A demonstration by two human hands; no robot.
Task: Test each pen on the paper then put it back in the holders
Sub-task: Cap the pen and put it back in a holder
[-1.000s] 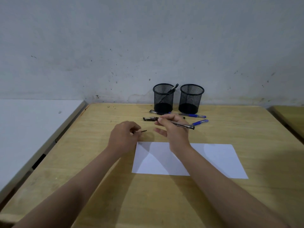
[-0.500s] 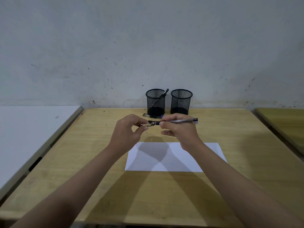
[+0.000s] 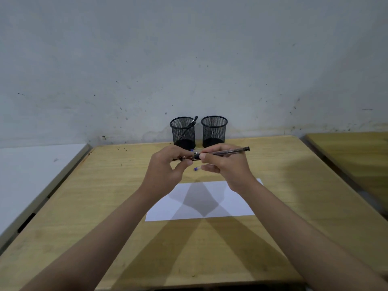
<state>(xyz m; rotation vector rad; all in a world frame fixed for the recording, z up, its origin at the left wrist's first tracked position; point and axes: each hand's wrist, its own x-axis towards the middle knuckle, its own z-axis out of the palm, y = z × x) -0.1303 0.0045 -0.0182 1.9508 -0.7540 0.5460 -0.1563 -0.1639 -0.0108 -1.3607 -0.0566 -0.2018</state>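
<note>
A white sheet of paper (image 3: 201, 201) lies flat on the wooden table (image 3: 84, 206), its long side running left to right. Above its far edge both hands meet on one pen (image 3: 222, 152). The right hand (image 3: 225, 166) pinches the clear barrel, and the left hand (image 3: 168, 168) is closed on the pen's left end. The pen's long axis runs nearly level, left to right, its dark end pointing right and slightly up. Beyond, a blue pen end (image 3: 196, 168) shows on the table. Farthest, two black mesh holders stand by the wall: the left holder (image 3: 183, 132) has a pen leaning inside, beside the right holder (image 3: 214, 131).
</note>
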